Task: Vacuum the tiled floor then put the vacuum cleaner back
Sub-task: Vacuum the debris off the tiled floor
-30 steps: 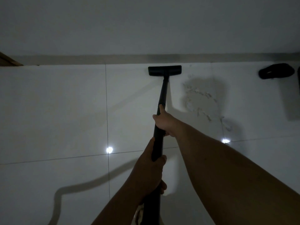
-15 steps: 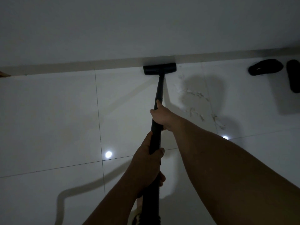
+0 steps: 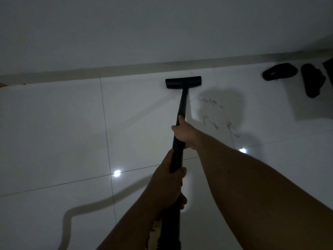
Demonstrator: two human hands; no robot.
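Head cam: still mid-vacuuming, nowhere near putting it back.
Both hands, left hand (image 3: 167,183) and right hand (image 3: 185,133), grasp the wand (image 3: 182,107); debris (image 3: 216,120) beside the nozzle (image 3: 183,82) remains on the floor (image 3: 54,132).

Vacuum wand (image 3: 182,109) cut off at bottom edge; dark object (image 3: 328,66) clipped at right edge.

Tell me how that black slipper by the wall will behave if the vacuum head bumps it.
The slipper looks small and soft, so it is probably light. It lies flat on glossy tile, so the vacuum head would likely slide it rather than tip it. It seems unlikely to roll.
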